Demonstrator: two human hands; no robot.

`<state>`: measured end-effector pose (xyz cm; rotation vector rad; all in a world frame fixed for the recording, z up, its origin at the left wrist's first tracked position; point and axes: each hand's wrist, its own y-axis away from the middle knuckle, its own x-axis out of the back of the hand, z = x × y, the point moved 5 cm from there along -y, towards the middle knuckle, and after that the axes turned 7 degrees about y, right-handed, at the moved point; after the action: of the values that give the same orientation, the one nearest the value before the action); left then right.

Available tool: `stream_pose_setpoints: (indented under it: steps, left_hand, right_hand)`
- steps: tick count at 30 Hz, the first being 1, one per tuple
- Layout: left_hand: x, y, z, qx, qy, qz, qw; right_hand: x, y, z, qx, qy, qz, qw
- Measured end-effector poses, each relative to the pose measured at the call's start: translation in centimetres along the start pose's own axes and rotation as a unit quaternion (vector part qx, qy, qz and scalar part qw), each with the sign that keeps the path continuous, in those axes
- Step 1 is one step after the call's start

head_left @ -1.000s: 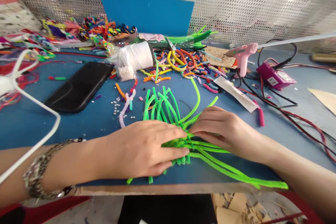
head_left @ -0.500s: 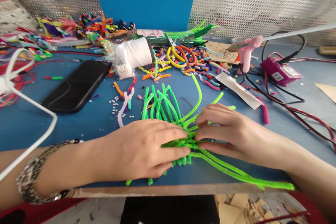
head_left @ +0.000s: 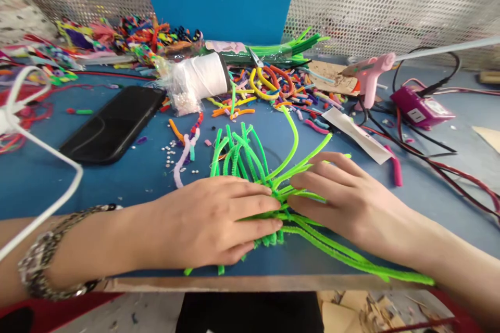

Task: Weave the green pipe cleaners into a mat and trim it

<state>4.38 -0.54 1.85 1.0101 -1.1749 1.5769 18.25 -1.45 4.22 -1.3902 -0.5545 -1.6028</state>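
Observation:
Green pipe cleaners (head_left: 258, 158) lie crossed over one another near the table's front edge, darker green ones running away from me and lime ones (head_left: 344, 252) running out to the right. Over the crossing, my left hand (head_left: 211, 221) presses the bundle down, its fingers slightly bent and its thumb hidden. My right hand (head_left: 344, 192) has curled fingers with the tips pinched at the lime strands, just right of the left fingertips. What exactly sits between those right fingertips is partly hidden.
A black phone (head_left: 113, 125) and white cable (head_left: 58, 161) lie left. Behind are a thread spool (head_left: 201, 83), plier-like tool with yellow handles (head_left: 261, 83), and cut pipe cleaner pieces. A pink glue gun (head_left: 371, 78), purple box (head_left: 422, 106) and wires occupy the right.
My right hand has shifted slightly left and turned, its fingers curling closer to the crossing. The lime strands beside it have moved a little. My left hand stays on the bundle.

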Motion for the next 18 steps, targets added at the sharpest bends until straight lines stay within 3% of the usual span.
stream_pose_setpoints:
  steps: [4,9,14,18]
  left_hand:
    - [-0.1,0.1,0.1,0.005,-0.013,0.016,1.0]
    - [-0.2,0.1,0.0,0.008,0.008,0.015,1.0]
    - [-0.2,0.1,-0.1,0.014,0.017,0.004,1.0]
    - [-0.3,0.1,-0.1,0.02,0.019,-0.01,1.0]
  right_hand:
    - [0.5,0.0,0.1,-0.003,-0.043,-0.011,0.999]
    - [0.0,0.4,1.0,-0.015,-0.143,-0.072,0.987]
    - [-0.6,0.7,1.6,-0.044,-0.176,-0.131,0.975]
    - [-0.5,0.7,1.6,-0.064,-0.148,-0.111,0.981]
